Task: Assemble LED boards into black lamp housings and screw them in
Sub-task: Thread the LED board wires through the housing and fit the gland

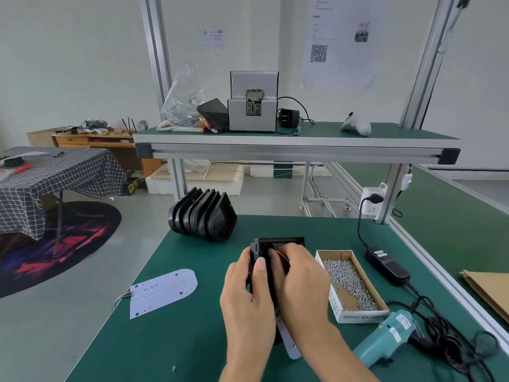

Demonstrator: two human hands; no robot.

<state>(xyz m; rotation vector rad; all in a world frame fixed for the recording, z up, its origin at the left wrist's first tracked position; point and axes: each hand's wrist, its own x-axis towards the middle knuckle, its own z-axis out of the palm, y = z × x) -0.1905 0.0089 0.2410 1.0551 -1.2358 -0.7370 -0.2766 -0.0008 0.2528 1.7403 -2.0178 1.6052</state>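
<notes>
**Both hands on a black housing at the middle of the worktop**

The left hand gripped a black lamp housing from its left side, the thumb laid up along the housing's edge and the fingers wrapped behind it. The right hand covered the housing's open face, its fingers curled in at the top, where thin yellowish wires showed; whether it pinched them could not be told. A pale LED board stuck out below the two hands, its lower end near the front of the green worktop. Most of the housing was hidden behind the hands.

A second LED board lay flat to the left, near the worktop's left edge, with coloured leads trailing off its left end. A stack of black housings lay on its side at the far-left corner. Just right of the hands stood an open cardboard box holding loose silver screws. Beside the box, nearer the front, a teal electric screwdriver lay on the worktop with its black cable coiled to the right. A black power adapter lay beyond the box. On the shelf above sat a grey screw feeder.
</notes>
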